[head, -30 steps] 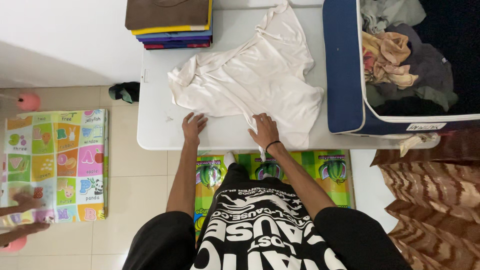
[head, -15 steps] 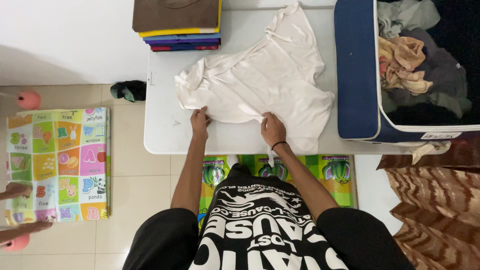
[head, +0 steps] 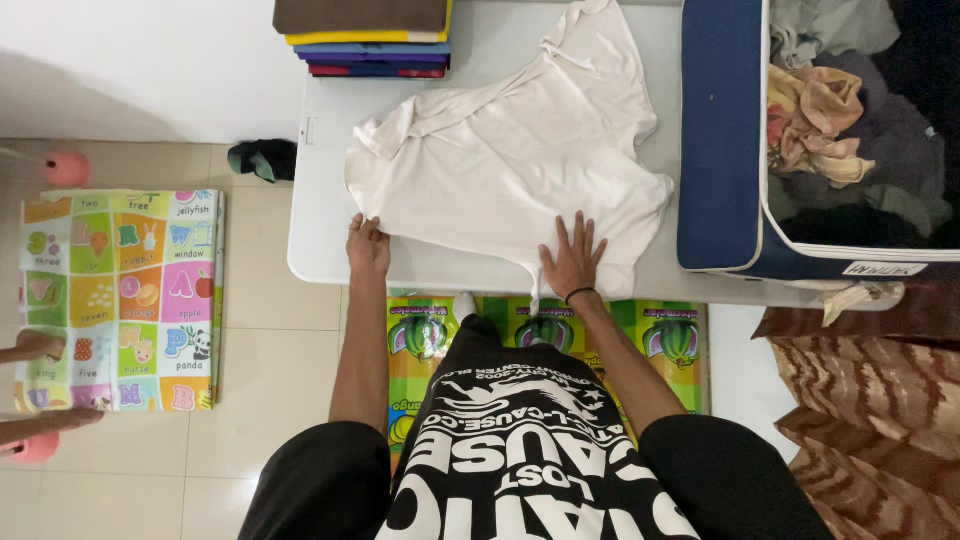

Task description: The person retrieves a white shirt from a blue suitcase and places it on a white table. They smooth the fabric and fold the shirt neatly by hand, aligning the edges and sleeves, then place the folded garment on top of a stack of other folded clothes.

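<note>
A cream T-shirt (head: 510,150) lies spread on a white table (head: 320,230). My left hand (head: 367,247) holds the shirt's near left edge, fingers curled over the fabric. My right hand (head: 573,258) lies flat on the shirt's near hem with its fingers spread, pressing the cloth to the table. A dark band circles my right wrist.
A stack of folded clothes (head: 363,35) sits at the table's far left. A blue fabric bin (head: 720,140) full of loose clothes stands at the right. Colourful play mats (head: 120,300) cover the floor at left, where another person's limbs show at the edge. A dark cloth (head: 262,159) lies on the floor.
My left hand has slid left along the shirt's near edge, pulling it wider. My right hand has opened from a pinch and now lies flat on the hem.
</note>
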